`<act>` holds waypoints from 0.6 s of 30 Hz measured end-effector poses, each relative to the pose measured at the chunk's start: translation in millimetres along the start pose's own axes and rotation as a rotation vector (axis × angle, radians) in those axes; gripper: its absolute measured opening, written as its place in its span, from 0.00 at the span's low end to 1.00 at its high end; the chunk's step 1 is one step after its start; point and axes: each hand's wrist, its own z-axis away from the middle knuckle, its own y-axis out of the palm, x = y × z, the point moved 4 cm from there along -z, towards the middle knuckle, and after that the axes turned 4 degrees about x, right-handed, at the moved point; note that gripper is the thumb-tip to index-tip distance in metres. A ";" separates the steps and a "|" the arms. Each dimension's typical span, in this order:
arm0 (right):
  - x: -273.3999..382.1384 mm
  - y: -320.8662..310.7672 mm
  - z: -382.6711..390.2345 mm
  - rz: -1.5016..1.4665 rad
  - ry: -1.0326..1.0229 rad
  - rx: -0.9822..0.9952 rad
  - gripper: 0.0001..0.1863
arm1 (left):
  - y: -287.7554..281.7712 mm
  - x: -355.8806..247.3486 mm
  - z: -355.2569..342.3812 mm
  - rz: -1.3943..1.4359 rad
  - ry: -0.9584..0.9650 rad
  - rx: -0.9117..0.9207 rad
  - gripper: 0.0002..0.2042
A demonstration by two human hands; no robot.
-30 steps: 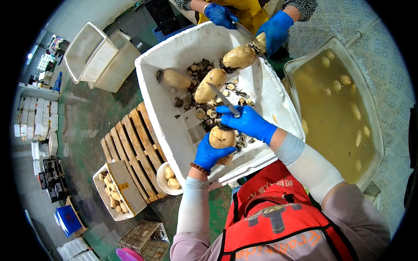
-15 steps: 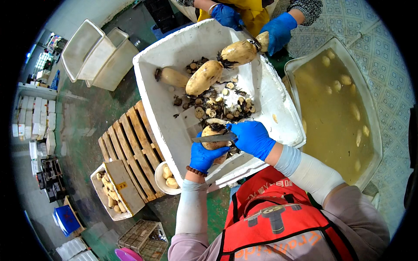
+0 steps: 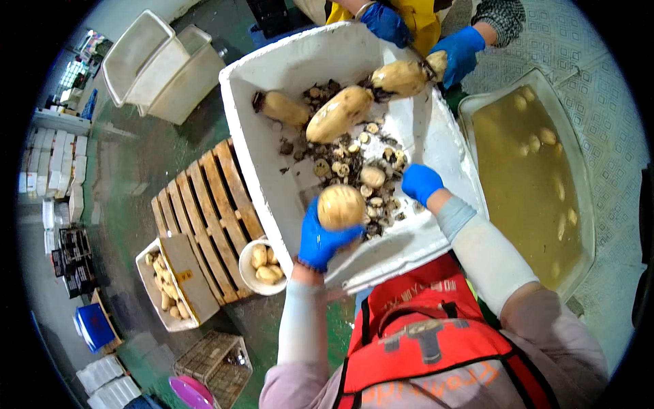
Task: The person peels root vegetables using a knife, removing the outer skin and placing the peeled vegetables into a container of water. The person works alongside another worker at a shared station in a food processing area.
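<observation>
My left hand [image 3: 323, 242], in a blue glove, grips a pale, rounded lotus root piece [image 3: 340, 205] over the lower part of a white foam box [image 3: 243, 153]. My right hand [image 3: 422, 181], also gloved in blue, is closed to the right of it; what it holds is hidden. A small cut piece [image 3: 372, 176] lies above the held root among dark trimmings and slices [image 3: 321, 168]. Larger roots [image 3: 338, 114] lie in the upper part of the box.
Across the box, a co-worker's gloved hands [image 3: 459, 58] hold a root. A basin of murky water [image 3: 587, 225] with roots stands right. At left are a wooden pallet [image 3: 195, 201], a box of roots [image 3: 200, 283], a bowl of roots [image 3: 272, 286] and stacked white tubs [image 3: 133, 63].
My right hand has moved right, off the root, and the knife blade seen earlier no longer shows. The held root's dark end is gone from its top, leaving a pale face.
</observation>
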 end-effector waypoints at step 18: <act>89.4 -51.9 92.7 -1.477 0.102 0.235 0.24 | -18.5 31.9 -7.9 0.371 -0.207 0.022 0.28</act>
